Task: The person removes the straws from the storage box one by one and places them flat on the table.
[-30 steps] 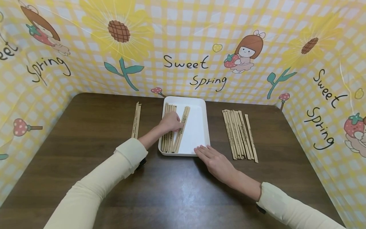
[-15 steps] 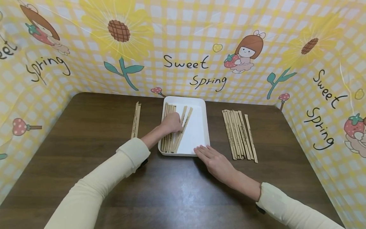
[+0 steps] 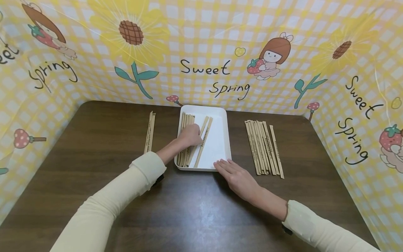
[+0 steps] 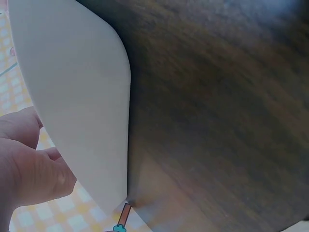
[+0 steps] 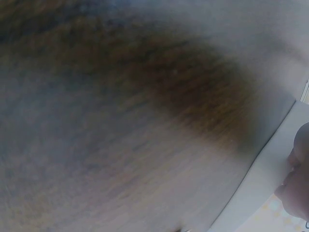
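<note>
Head view, items by position from the grip.
Left grip (image 3: 190,135): bare hand, fingers curled, over the left half of a shallow white rectangular tray (image 3: 217,147); fingertip contact hidden, so cannot tell whether it pinches anything.
Right grip (image 3: 237,180): bare hand, fingers straight, resting on the tray's near right corner.
Slim tan paper-wrapped stick with dark print (image 3: 206,131): in tray, just right of left grip, the nearer hand; long axis runs away from the person, far end leaning right.
Second slim tan stick (image 3: 193,153): partly under left grip, leaning slightly more.
Tan stick bundle (image 3: 184,157): in tray, under and left of left grip.
Larger tan stick group (image 3: 260,148): on dark wooden bench (image 3: 182,210), right of right grip.
Change from half a second earlier: the two loose sticks' near ends now stand apart, bare tray between; right grip unmoved.
</note>
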Demonstrator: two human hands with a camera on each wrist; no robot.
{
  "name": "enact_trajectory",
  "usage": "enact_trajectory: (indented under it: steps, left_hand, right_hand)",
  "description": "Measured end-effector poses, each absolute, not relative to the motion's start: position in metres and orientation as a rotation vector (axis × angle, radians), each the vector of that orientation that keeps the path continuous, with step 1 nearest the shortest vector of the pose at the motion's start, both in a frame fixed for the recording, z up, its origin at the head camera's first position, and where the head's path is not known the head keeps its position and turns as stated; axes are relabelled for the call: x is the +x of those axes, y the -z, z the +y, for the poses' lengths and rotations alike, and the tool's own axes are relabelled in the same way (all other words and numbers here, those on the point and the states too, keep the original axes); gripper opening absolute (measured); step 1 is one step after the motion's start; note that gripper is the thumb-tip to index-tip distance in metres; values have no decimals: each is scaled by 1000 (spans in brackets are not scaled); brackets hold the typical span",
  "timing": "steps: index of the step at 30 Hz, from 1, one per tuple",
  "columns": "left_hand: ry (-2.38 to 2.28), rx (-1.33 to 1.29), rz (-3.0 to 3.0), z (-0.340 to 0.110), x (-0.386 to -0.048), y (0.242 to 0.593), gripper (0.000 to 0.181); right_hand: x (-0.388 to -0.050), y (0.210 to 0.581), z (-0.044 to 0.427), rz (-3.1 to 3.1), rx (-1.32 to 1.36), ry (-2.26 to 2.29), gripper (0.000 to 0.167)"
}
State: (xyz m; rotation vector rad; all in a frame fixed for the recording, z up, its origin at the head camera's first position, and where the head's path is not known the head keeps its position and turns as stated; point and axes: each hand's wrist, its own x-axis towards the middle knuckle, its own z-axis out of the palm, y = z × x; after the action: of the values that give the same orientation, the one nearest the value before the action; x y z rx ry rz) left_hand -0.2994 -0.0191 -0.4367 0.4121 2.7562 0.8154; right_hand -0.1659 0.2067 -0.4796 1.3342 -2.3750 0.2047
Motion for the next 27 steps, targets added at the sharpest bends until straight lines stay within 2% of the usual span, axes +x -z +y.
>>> enact_trajectory:
  steps: [5, 9, 10, 13, 20, 25, 27]
  left_hand:
    - [-932, 373, 2742, -22, -300, 434, 41]
    - [-994, 317, 2766, -26, -301, 430, 13]
    - [-1006, 299, 2767, -27, -301, 430, 13]
    - [-1035, 245, 2770, -33, -302, 427, 32]
    - [-1255, 158, 2689, -55, -303, 416, 12]
    - [-1343, 96, 2606, -75, -301, 406, 31]
    - [-1359, 67, 2574, -84, -300, 403, 33]
  right_hand:
    - [-166, 479, 206, -2369, 1337, -203, 59]
    - [-165, 478, 206, -2367, 1336, -207, 58]
    - [-165, 478, 206, -2367, 1336, -209, 58]
    - [-165, 477, 205, -2367, 1338, -217, 58]
    - [-166, 478, 205, -2371, 1342, -218, 58]
    - [-166, 478, 205, -2371, 1344, -224, 57]
    - [-166, 478, 206, -2372, 1343, -221, 57]
